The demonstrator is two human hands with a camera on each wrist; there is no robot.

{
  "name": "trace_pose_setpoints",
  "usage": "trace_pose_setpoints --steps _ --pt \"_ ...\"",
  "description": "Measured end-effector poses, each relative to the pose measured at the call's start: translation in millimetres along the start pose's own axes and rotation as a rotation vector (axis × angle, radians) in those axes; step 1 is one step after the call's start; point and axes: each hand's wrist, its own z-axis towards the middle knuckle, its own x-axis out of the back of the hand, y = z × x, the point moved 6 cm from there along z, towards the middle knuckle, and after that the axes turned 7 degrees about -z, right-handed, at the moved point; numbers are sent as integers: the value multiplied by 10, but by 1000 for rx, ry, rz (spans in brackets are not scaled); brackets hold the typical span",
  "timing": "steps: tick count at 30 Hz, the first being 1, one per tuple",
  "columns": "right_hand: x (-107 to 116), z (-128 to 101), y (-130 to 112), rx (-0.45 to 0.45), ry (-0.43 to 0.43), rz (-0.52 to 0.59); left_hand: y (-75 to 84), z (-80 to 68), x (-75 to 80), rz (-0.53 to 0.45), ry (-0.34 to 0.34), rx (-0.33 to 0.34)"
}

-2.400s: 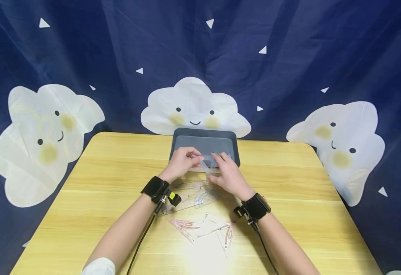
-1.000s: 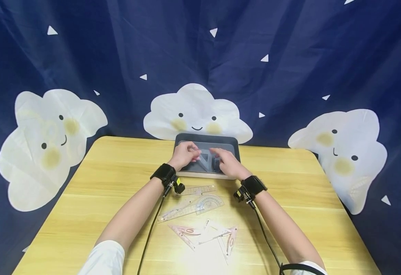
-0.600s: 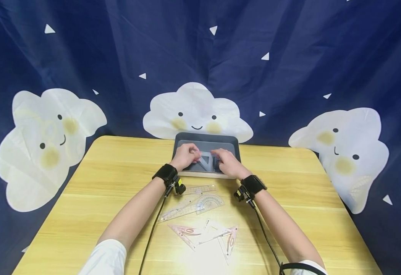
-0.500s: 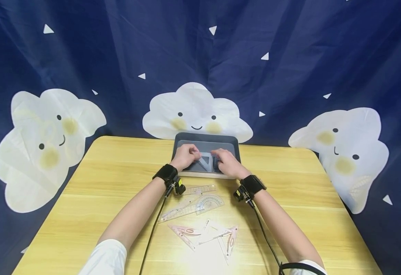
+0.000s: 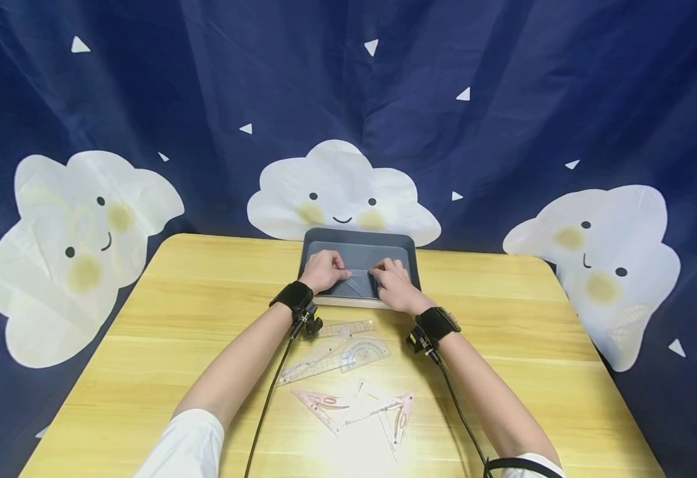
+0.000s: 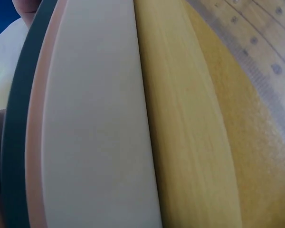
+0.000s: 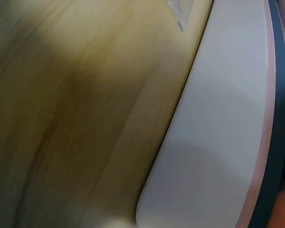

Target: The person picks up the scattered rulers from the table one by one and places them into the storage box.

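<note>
Two hands at one dark tray (image 5: 360, 238), close to far edge of wooden table (image 5: 504, 332). Saw left hand (image 5: 323, 271) reaching over near side, thumb and fingertips together, pinching left end of a clear plastic triangle (image 5: 358, 284). Found triangle inside tray, toward near side, between both hands; could trace only faint lines against grey floor. Saw right hand (image 5: 396, 285) at triangle's right end, fingers bent, tips close together; could not tell a grip from light contact. Noted black straps (image 5: 293, 295) on both wrists, with dark cables (image 5: 265, 415) running back toward the body.

From wrist views, recorded pale outer wall (image 6: 99, 118) of tray, pink line under dark rim.

On table, just in front of tray, logged a clear straight ruler (image 5: 354, 327); nearer, a long clear measuring piece (image 5: 312, 370), meeting a protractor (image 5: 366, 352) at one end. Nearer still, marked two pink-marked set squares (image 5: 401, 419), well apart, with pale clear pieces (image 5: 372, 406) between, partly lost in glare. Behind table, noted blue curtain (image 5: 504, 40) printed with white clouds (image 5: 342, 176).
</note>
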Motion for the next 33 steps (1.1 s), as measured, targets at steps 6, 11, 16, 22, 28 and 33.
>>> trace_pose_setpoints --steps 6,11,16,22,28,33 --pt "-22 -16 17 -16 15 -27 -73 99 -57 39 -4 21" --pt "-23 -20 16 -22 43 -14 -53 104 -38 48 5 29" --pt "-26 -24 21 -38 53 -2 -26 96 -17 53 27 32" --pt "-39 -19 39 -54 60 -2 -55 125 -25 60 44 30" --pt "-47 -23 37 -52 71 -15 -33 115 -41 78 4 -3" --pt "-47 -32 34 -54 60 -15 -15 105 -57 68 -45 -16"
